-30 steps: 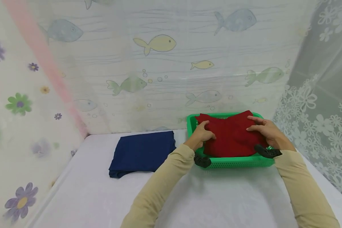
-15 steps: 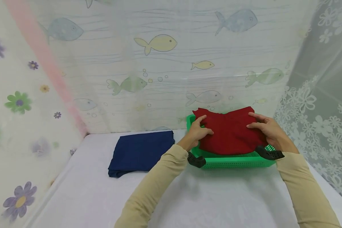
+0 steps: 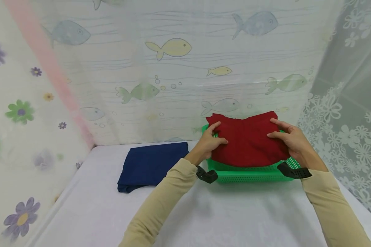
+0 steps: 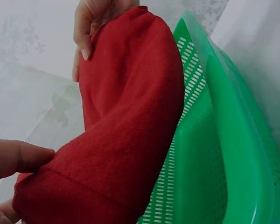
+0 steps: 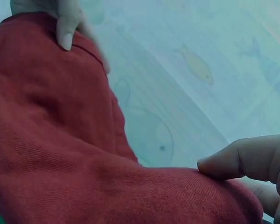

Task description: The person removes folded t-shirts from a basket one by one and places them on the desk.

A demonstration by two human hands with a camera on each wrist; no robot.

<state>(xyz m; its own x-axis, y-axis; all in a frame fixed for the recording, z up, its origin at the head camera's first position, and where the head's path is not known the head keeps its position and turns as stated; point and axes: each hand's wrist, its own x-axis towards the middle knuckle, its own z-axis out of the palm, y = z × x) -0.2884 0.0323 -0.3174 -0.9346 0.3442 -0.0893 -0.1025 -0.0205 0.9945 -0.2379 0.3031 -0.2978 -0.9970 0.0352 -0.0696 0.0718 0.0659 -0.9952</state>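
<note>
Count on the worktop (image 3: 235, 212): folded garments, two. One red garment (image 3: 247, 142) sits over the basket toward the far right corner; one navy garment (image 3: 149, 164) lies flat by the far edge, left of the basket. Baskets, one: a green basket (image 3: 250, 173) of perforated plastic. Hands, two: one left hand (image 3: 208, 144) and one right hand (image 3: 292, 139), each with a grip on the red garment. Black wrist-worn units, two, one per wrist.

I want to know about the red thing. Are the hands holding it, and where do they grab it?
Yes. Both hands hold the folded red cloth above the green basket: the left hand pinches its left edge, the right hand its right edge.
</note>
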